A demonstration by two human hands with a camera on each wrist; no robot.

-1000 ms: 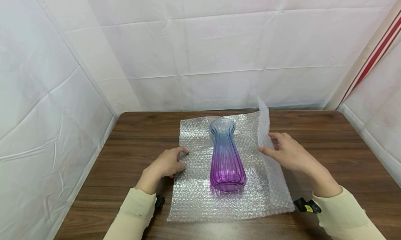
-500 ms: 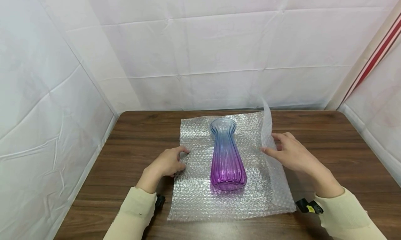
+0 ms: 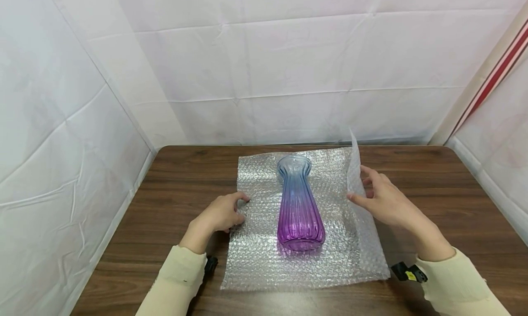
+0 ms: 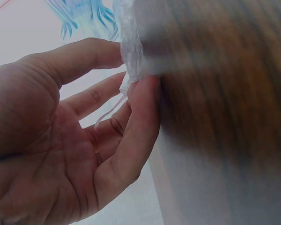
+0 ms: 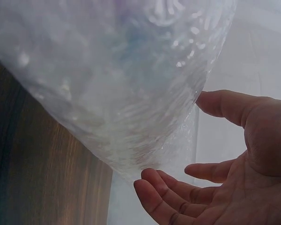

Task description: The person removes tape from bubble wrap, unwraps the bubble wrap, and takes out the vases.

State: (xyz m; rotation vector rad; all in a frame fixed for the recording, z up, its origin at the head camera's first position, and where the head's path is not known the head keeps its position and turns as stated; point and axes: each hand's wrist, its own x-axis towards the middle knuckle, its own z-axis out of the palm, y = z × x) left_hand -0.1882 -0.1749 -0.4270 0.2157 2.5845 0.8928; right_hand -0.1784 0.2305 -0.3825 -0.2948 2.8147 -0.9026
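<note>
A ribbed glass vase point(image 3: 300, 206), blue at the neck and purple at the base, lies on a sheet of bubble wrap point(image 3: 260, 261). At the sheet's left edge, my left hand point(image 3: 220, 213) pinches the bubble wrap; in the left wrist view its thumb point(image 4: 93, 52) presses one side and a finger lies at the other. My right hand point(image 3: 385, 199) is spread beside the raised right flap. In the right wrist view its thumb point(image 5: 220, 105) touches the flap's edge, while the other fingers point(image 5: 152, 197) sit loosely near the outer face. The vase shows blurred through the wrap there.
A brown wood-grain table point(image 3: 173, 178) bears the sheet. White sheeting point(image 3: 264, 77) closes off the back and both sides. A small black camera point(image 3: 409, 272) sits at the right wrist, and another dark device point(image 3: 211, 264) at the left.
My right hand has shifted slightly right, and its fingers have spread. The raised flap of bubble wrap has swung outward to the right. My left hand and the vase have stayed put.
</note>
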